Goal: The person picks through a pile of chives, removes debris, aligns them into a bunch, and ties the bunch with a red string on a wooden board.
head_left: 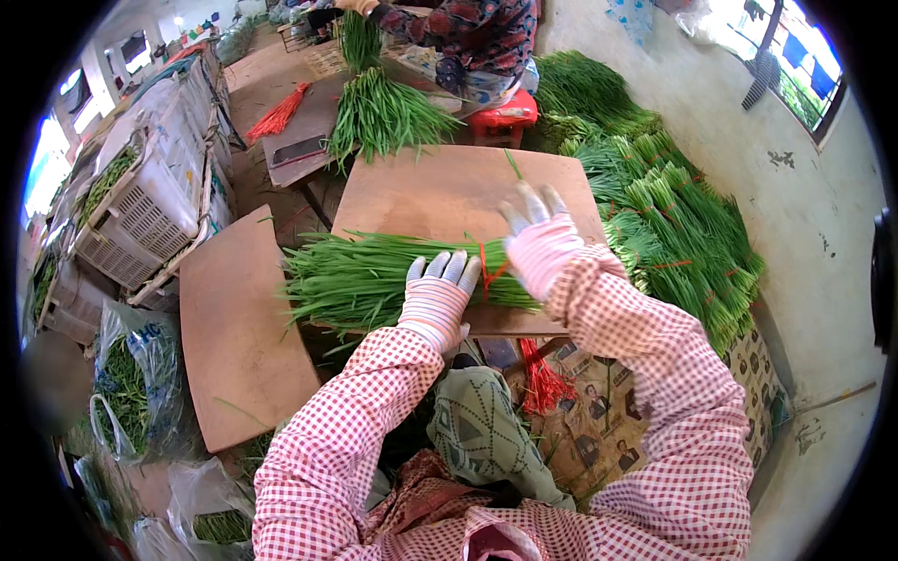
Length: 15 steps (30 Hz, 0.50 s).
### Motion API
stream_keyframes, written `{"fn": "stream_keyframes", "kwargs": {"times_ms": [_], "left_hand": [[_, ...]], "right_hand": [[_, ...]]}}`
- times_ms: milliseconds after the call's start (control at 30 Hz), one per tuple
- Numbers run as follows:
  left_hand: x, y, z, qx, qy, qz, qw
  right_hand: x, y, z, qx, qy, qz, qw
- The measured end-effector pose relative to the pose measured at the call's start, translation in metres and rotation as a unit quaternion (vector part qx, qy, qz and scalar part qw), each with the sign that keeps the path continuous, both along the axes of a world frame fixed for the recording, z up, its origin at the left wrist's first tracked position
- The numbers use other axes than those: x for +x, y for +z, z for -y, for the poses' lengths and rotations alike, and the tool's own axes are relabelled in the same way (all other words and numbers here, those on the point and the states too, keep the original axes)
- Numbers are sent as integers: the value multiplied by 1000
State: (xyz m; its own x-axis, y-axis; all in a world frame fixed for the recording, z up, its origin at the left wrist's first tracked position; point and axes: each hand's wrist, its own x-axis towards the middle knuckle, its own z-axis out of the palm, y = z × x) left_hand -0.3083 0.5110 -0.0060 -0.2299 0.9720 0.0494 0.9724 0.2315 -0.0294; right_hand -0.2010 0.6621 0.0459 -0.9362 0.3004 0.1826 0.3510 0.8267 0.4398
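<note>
A bundle of garlic chives [355, 280] lies across the brown board table [421, 196] in front of me, leafy ends to the left. A red tie [484, 271] circles it towards the right, with a loose end sticking out. My left hand [440, 294], in a striped glove with pale fingertips, grips the bundle just left of the tie, fingers over the top and thumb on the near side. My right hand [541, 241], gloved alike and somewhat blurred, is raised by the bundle's right end. Its fingers are apart, with nothing visible between them.
Tied chive bundles [683, 234] are heaped along the right wall. Ahead, a person [468, 42] sits on a red stool [505, 117] beside more chives [388, 112]. Red ties [543, 379] hang below my table. A bare board [238, 327], plastic bags [140, 374] and white crates [140, 224] are left.
</note>
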Motion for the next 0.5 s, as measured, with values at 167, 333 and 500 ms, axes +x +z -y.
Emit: {"fn": "stream_keyframes", "kwargs": {"times_ms": [167,333,500], "left_hand": [[-2,29,-4,-43,-6,-8,999],[-4,8,-44,-20,-17,-6,1000],[-16,-3,-69,-7,34,117,993]], "right_hand": [[52,13,34,-222,87,96,967],[63,-49,46,-784,134,-257,548],[9,-58,45,-896,81,-404,165]]}}
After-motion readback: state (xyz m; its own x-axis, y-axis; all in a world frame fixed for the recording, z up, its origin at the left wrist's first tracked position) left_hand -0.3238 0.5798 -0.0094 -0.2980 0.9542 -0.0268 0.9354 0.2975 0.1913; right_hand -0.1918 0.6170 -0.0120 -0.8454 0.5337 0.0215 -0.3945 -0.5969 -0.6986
